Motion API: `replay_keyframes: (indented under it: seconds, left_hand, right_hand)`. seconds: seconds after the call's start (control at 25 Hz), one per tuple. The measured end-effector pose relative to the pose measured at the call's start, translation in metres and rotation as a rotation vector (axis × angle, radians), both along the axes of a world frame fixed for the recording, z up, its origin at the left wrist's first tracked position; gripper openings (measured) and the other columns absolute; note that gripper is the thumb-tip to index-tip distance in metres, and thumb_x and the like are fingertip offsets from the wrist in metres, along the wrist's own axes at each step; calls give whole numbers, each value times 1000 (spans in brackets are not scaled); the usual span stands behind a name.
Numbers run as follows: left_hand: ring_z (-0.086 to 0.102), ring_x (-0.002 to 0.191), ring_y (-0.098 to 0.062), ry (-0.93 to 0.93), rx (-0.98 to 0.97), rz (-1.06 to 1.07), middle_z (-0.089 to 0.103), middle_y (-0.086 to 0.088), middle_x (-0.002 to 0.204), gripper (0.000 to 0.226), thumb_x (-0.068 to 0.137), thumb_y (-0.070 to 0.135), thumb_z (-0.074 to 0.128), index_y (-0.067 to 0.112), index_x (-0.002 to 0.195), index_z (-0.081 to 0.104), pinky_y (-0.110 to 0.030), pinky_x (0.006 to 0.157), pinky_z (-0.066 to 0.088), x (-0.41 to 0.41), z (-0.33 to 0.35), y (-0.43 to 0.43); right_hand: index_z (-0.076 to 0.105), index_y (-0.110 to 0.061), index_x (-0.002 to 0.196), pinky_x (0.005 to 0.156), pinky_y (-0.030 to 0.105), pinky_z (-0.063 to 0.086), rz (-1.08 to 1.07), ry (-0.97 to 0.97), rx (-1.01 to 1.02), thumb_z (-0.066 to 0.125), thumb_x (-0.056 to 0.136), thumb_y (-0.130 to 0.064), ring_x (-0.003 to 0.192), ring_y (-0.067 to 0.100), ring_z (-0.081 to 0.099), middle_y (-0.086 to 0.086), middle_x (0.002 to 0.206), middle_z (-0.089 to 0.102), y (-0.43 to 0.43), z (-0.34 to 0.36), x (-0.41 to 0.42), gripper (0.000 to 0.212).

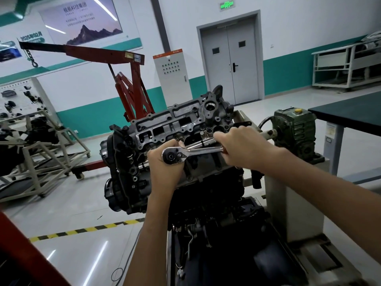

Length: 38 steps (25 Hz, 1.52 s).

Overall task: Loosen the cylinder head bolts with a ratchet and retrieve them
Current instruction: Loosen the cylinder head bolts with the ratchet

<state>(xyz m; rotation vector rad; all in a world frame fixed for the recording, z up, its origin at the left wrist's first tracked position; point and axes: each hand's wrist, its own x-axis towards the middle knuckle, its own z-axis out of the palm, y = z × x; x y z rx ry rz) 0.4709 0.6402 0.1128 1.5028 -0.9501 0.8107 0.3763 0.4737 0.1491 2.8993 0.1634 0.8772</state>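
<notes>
Because the engine (127,182) hangs off one end of its stand (288,203), tilted with the head (165,122) facing up and toward the person, a hard pull may rock or turn the whole mass if the gearbox (294,129) has any slack. That would cost leverage at the worst moment.

The ratchet (198,151) lies across the near edge of the head, handle pointing right. The right hand (237,145) is wrapped round the handle and the left hand (165,168) is curled round the ratchet's round end, steadying it over the work.

If the bolt breaks free suddenly, the right hand probably swings on into the head's raised bosses and sharp cast edges just beside its knuckles.

The bolt being worked is hidden under the ratchet's end and the left hand, so I cannot tell how squarely the socket sits. If it sits crooked, the likely failure is a cam-out that rounds the bolt and pinches the left fingers. Once loose, a bolt could drop into the open cavities of the head.
</notes>
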Motion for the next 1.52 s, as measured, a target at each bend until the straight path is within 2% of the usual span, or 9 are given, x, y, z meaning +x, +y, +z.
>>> replay_keyframes:
  seconds: [0.16, 0.36, 0.48, 0.6, 0.72, 0.84, 1.12, 1.4, 1.52]
  left_hand:
    - [37, 47, -8, 29, -136, 93, 39, 9, 52, 38, 87, 10, 65, 18, 62, 38, -19, 47, 32, -6, -12, -5]
    - [27, 52, -4, 175, -241, -163, 32, 16, 54, 40, 86, 13, 63, 22, 60, 34, -19, 63, 38, -14, -12, -27]
    - [25, 46, 0, 72, -156, -75, 29, 16, 48, 53, 90, 7, 61, 29, 55, 27, -11, 53, 27, -7, -4, -18]
    - [28, 43, -1, -23, 11, -9, 34, 13, 46, 53, 90, 5, 58, 30, 54, 28, -11, 48, 22, 2, -2, -6]
    - [27, 46, -2, -24, 80, -5, 33, 10, 47, 49, 87, 7, 58, 26, 54, 28, -13, 47, 21, 1, 0, -3]
    - [30, 45, -3, 32, -4, 61, 37, 12, 47, 48, 87, 12, 61, 28, 56, 28, -12, 47, 24, -3, -3, -3]
    - [25, 50, -3, 72, -125, -23, 28, 13, 54, 46, 89, 2, 63, 12, 57, 32, -16, 50, 26, -7, -9, -25]
    - [26, 47, -1, -33, 82, -98, 33, 7, 49, 46, 84, 4, 59, 21, 51, 31, -13, 48, 23, 2, 4, 4]
    - [31, 46, -3, 3, 59, 6, 37, 2, 51, 46, 85, 3, 63, 21, 53, 35, -15, 46, 26, 1, -1, 5]
  right_hand:
    - [38, -20, 77, 61, 33, 45, -69, 12, 337, 51, 80, -17, 67, 28, 57, -2, 59, 40, 30, -50, -8, 13]
    - [33, -21, 63, 56, 28, 41, 41, 116, 1001, 48, 80, -14, 56, 19, 44, 4, 65, 45, 96, -110, -9, 25]
    - [33, -21, 67, 59, 29, 43, 54, 129, 827, 50, 80, -16, 58, 23, 46, 0, 64, 43, 75, -96, -10, 22]
    - [36, -23, 75, 63, 35, 51, 19, 122, 351, 50, 82, -17, 59, 25, 53, -1, 62, 44, 16, -47, -6, 17]
    - [36, -18, 77, 54, 32, 41, 9, 7, 57, 51, 80, -14, 50, 20, 38, -8, 52, 30, -8, -7, 1, 16]
    - [35, -19, 76, 56, 31, 46, -13, 7, 172, 52, 81, -14, 50, 17, 40, -9, 53, 31, 5, -25, -3, 19]
    - [33, -21, 63, 48, 22, 36, 68, 112, 930, 47, 79, -14, 50, 10, 39, -1, 59, 41, 84, -107, -10, 22]
    - [44, -13, 83, 49, 25, 36, 28, 105, 121, 49, 83, -13, 46, 12, 38, -8, 55, 32, 0, -14, -1, 4]
    - [36, -17, 78, 54, 29, 38, -13, 32, 58, 51, 81, -14, 48, 16, 38, -8, 53, 30, -1, -5, 3, 16]
